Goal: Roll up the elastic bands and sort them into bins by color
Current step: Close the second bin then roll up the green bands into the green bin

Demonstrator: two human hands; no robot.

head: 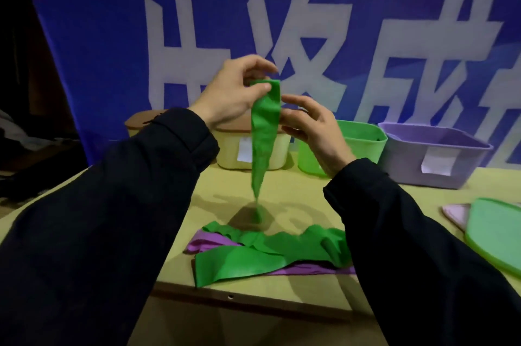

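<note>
The green band (265,131) I'm working on hangs in the air above the table (296,193), its top edge pinched between the thumb and fingers of my left hand (236,92). I hold it high so that it drops straight and untwists; it narrows to a thin tail whose tip looks to be just touching the tabletop, though that end is blurred and I can't be sure. My right hand (313,131) sits just beside the band with fingers loosely spread, gripping nothing, placed there, I'd judge, to catch the strip and start the roll.

Below, near the table's front edge, the unrolled pile (270,252) waits: green strips on top and purple ones underneath. I'd guess two greens and two purples, but they overlap too much to count cleanly.

Along the back stand four bins: a brown-lidded one (141,120) at far left, a cream bin (253,154) behind the hanging band, a green bin (363,137) and a purple bin (431,154), both open to receive rolls. Two lids lie at the right: a green lid (496,233) over a purple lid (456,213).
</note>
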